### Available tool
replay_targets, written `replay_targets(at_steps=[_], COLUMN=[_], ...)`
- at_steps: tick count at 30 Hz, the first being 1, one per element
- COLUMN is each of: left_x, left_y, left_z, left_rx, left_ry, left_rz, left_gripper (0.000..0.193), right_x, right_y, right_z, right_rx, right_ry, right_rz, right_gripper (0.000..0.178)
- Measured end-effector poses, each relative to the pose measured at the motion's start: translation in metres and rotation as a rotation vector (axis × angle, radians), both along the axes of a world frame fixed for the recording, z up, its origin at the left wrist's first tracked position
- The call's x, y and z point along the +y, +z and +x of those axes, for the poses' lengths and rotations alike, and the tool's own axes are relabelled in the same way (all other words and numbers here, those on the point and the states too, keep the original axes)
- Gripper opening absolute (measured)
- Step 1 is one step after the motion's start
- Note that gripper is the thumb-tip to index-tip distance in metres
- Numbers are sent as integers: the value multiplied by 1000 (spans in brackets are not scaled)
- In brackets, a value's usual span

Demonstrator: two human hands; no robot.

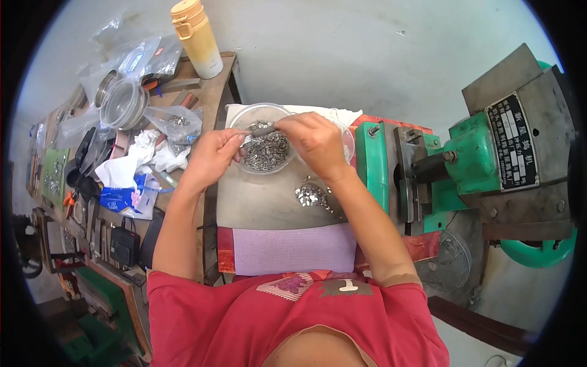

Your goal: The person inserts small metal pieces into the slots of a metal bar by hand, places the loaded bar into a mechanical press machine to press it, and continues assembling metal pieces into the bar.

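Both my hands are raised over a clear round tub [243, 168] filled with small shiny metal pieces [266, 153]. The fingers of my right hand [315, 142] are closed on the end of a slim dark grey rod-like tool [264, 131]. At the tool's other, thinner end, my left hand [213, 156] makes a pinch; whatever lies between its fingertips is too small to make out. Nearer to me, on the grey work surface [257, 211], is a loose pile of flat silvery pieces [312, 196]. A second clear tub [350, 144] is partly hidden behind my right hand.
A green press [477, 147] stands at the right, a fan [451, 260] below it. Purple cloth [293, 251] covers the near edge. The cluttered left bench [211, 101] bears a yellow bottle [200, 46], stacked clear tubs [122, 104], crumpled tissues [147, 147] and a blue-white tissue pack [128, 199].
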State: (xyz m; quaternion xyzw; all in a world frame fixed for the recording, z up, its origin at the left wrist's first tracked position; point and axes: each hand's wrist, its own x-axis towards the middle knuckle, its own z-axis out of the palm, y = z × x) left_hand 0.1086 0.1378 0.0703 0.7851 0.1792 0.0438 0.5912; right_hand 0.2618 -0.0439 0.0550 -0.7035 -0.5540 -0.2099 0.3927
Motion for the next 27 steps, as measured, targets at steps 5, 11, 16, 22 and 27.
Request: replay_targets(at_steps=[5, 11, 16, 22, 27], left_x=[2, 10, 21, 0, -5], left_y=[9, 4, -1, -3, -7], left_z=[-3, -9, -13, -16, -9], left_rx=[22, 34, 19, -100, -202], left_ry=[31, 61, 36, 92, 8], left_rz=[-4, -2, -91, -599, -828], left_gripper=[30, 30, 33, 45, 46], right_x=[-3, -14, -14, -9, -9], right_y=[-6, -12, -2, 17, 8], right_z=[-1, 7, 0, -18, -30], right_rx=[1, -100, 150, 730, 1112], right_ry=[-11, 49, -74, -55, 95], right_rz=[4, -210, 45, 125, 166], right_gripper=[15, 15, 11, 12, 13])
